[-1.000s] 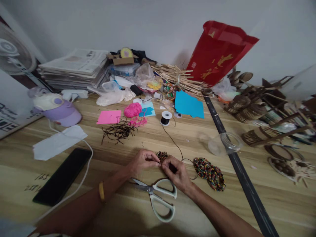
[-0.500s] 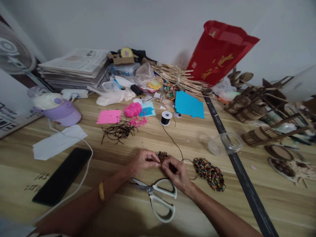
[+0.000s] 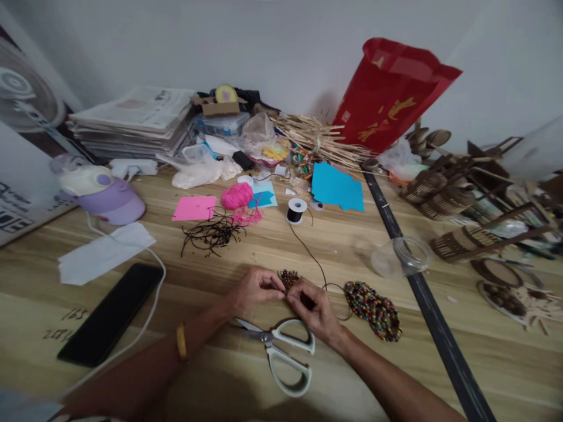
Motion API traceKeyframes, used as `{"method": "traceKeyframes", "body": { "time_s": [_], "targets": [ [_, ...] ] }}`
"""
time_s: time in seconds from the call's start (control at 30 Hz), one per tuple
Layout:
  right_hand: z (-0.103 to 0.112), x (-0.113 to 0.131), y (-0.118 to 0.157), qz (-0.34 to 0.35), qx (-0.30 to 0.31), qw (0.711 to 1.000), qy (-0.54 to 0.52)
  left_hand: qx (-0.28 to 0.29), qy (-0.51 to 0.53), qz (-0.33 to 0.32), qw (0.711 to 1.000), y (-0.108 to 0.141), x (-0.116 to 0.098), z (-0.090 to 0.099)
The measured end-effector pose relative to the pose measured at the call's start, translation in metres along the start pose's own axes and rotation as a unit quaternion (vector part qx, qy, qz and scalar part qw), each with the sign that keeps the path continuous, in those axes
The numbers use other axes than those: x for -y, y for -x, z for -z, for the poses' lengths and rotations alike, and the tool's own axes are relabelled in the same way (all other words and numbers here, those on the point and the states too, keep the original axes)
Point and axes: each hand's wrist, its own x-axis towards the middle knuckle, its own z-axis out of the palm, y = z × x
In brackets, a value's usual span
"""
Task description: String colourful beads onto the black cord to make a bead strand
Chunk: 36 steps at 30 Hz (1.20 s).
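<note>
My left hand (image 3: 261, 288) and my right hand (image 3: 314, 306) meet over the table, thumb and fingertips pinched close together. Between them is the fine end of a black cord (image 3: 313, 253), largely covered by the fingers. From a white-rimmed spool (image 3: 297, 211) the cord runs down and loops beside my right hand. Just behind the fingertips lies a small bunch of multicoloured beads (image 3: 288, 276), partly hidden. A coil of strung beads (image 3: 373, 310) rests to the right. Scissors (image 3: 281, 351) with pale handles lie spread below my hands, touched by neither.
Cut black cords (image 3: 213, 233), pink yarn (image 3: 237, 195) and pink paper (image 3: 194, 208) lie behind on the left. A phone (image 3: 109, 313) with a white cable is at left. Right are a clear plastic cup (image 3: 387, 261) and woven baskets (image 3: 461, 240). A red bag (image 3: 391, 99) stands behind.
Almost nothing differs. The fingertips have shifted very slightly while staying pinched together; the beads, spool and scissors are where they were.
</note>
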Motion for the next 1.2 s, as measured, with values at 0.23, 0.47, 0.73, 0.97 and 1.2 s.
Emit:
{"method": "traceKeyframes", "body": {
  "time_s": [0.23,0.47,0.73,0.97,1.2],
  "targets": [
    [0.0003,0.0002,-0.0001,-0.003,-0.007,1.000,0.004,-0.003,0.008,0.011,1.000,0.0003,-0.0027,0.0002],
    [0.0003,0.0018,0.0000,-0.005,-0.003,1.000,0.008,-0.011,-0.002,-0.001,1.000,-0.0005,0.0003,-0.0003],
    [0.0007,0.0002,-0.0008,0.001,0.007,1.000,-0.003,0.017,0.001,-0.007,1.000,0.0008,0.0009,0.0002],
    [-0.0008,-0.0019,0.0009,-0.022,0.001,0.999,-0.029,0.029,-0.005,-0.010,1.000,-0.0006,0.0051,0.0027],
    [-0.0017,-0.0032,0.0018,-0.029,-0.008,0.999,-0.038,0.008,-0.021,-0.005,1.000,-0.0004,0.0009,0.0018]
  ]
}}
